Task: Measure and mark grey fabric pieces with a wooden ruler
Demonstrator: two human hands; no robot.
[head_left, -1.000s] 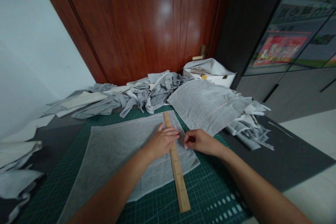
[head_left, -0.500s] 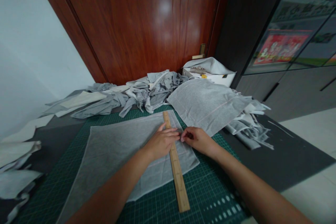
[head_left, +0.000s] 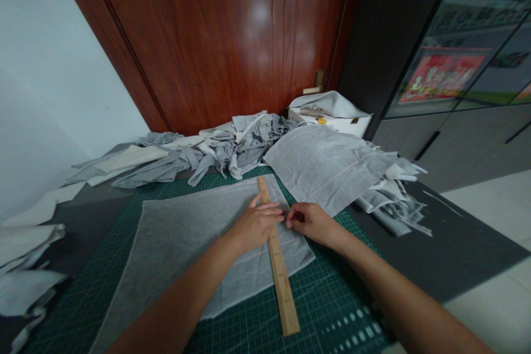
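Note:
A piece of thin grey fabric (head_left: pixel 178 243) lies spread on a green cutting mat (head_left: pixel 257 310). Across its right part runs a wooden ruler (head_left: pixel 282 282), its near end reaching past the fabric onto the mat. My left hand (head_left: pixel 257 224) rests flat over the ruler, fingers stretched out to the right. Just right of those fingertips, my right hand (head_left: pixel 305 217) is closed in a pinch low over the fabric. Whatever may be between its fingertips is too small to make out.
A second grey fabric piece (head_left: pixel 327 166) lies behind my right hand, beside a bundle of strips (head_left: pixel 394 204). Crumpled grey scraps (head_left: pixel 244 144) are heaped along the door (head_left: pixel 215 38). A white box (head_left: pixel 352 125) stands at the back right. More scraps (head_left: pixel 29 287) lie at the left.
My right hand has shifted very slightly to the right, away from my left fingertips. My left hand, the ruler and the fabric look unmoved.

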